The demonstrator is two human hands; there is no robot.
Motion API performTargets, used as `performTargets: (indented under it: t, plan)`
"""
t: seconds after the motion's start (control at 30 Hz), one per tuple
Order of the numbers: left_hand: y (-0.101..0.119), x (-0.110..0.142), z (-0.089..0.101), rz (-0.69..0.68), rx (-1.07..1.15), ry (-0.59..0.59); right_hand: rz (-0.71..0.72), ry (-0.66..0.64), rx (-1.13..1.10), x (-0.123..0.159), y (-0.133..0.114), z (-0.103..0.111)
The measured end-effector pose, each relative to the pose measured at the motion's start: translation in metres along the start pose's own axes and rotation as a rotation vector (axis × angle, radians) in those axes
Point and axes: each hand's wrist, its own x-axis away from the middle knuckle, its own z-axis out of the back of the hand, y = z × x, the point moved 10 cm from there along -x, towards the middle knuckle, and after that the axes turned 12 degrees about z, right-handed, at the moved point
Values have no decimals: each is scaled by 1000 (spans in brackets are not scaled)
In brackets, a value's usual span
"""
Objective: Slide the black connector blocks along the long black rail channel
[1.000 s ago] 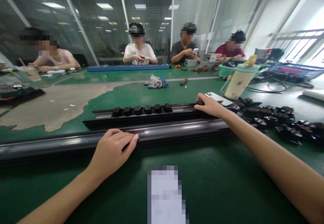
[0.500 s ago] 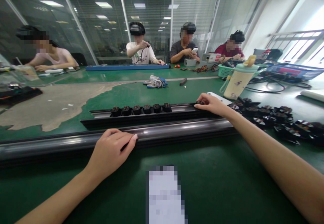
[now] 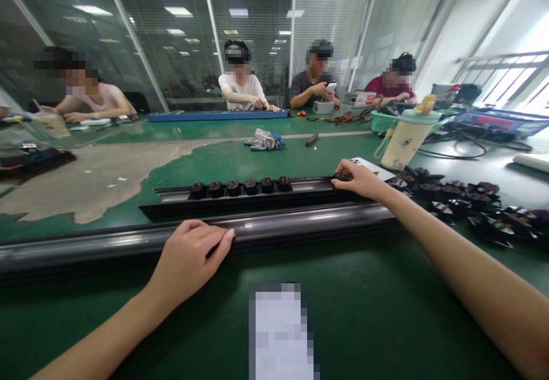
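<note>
While the left hand (image 3: 193, 251) rests at eleven o'clock, the right hand (image 3: 358, 179) works at one; twelve lies straight ahead of the wearer.

Held black piece (image 3: 342, 177), one: pinched between thumb and fingers of the right hand, at the right-hand stretch of the black channel (image 3: 311, 184). Fingers narrow, closed on it. Whether it sits down in the groove cannot be told; the fingers cover most of it.

Row of six black pieces (image 3: 251, 186), eleven to twelve: upright in the same channel, closely spaced, brownish tops up. A bare stretch of groove lies between the row and the held piece.

Long black rail (image 3: 300, 221), ten through one, nearer than the channel: left hand laid over it, fingers loosely curled, thumb tip touching. Anything under that palm: cannot tell.

Loose black pieces (image 3: 472, 197), two: heaped beside the right forearm.

White phone (image 3: 373, 167), one: just beyond the right hand.

Handling notes, by judgement: the held piece is best kept square to the channel walls, brown top up to match the row, with even, light pressure; a tilt could jam it. A steadying left hand would serve better on the channel than on the rail.
</note>
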Motion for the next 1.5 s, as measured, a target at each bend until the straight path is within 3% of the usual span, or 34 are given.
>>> performTargets:
  t: [0.37,1.5]
  plan:
    - [3,-1,2,-23,5,33,33,44,40,-2,-5,2]
    - [3,-1,0,-23,0,23,-13,-20,234,-1,-1,1]
